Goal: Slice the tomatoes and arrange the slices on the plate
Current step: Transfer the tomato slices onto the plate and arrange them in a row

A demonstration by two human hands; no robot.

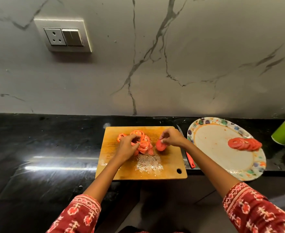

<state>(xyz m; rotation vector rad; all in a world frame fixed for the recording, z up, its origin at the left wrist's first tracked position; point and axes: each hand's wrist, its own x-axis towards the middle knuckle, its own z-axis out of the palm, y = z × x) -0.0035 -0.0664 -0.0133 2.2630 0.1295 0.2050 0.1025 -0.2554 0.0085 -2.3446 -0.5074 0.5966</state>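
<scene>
Pinching slices (161, 145) on the cutting board (165, 170), the right hand (172, 137) should carry them level to the plate (210, 148) beside it, while the left hand (127, 146) keeps curled fingers on the pile (142, 143).

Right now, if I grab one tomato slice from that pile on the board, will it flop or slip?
Probably both. The tomato slices look thin and slump over each other, so one would likely bend. Juice glistens on the board, so expect slippery. They may tear if squeezed.
</scene>
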